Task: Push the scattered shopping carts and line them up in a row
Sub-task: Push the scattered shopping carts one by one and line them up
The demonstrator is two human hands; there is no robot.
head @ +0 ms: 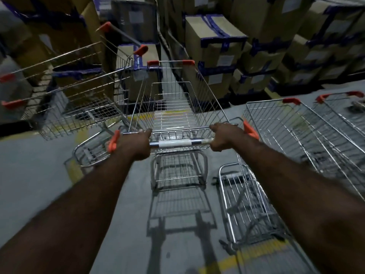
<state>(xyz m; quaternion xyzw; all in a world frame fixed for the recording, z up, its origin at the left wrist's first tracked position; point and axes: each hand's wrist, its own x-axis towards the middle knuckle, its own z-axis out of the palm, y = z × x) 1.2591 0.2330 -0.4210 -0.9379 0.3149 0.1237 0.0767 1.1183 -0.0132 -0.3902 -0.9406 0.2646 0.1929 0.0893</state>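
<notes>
Clasped at the handle (174, 143) by left grip (136, 144) and right grip (222, 137), the cart (177, 107) could be snagged on the right-of-frame cart (296, 133).

The middle silver wire shopping cart (173, 107) stands on the grey concrete floor (39, 175) between a left cart (79, 107) and a right cart (296, 131). Behind them stand brown cardboard boxes (217, 46).
</notes>
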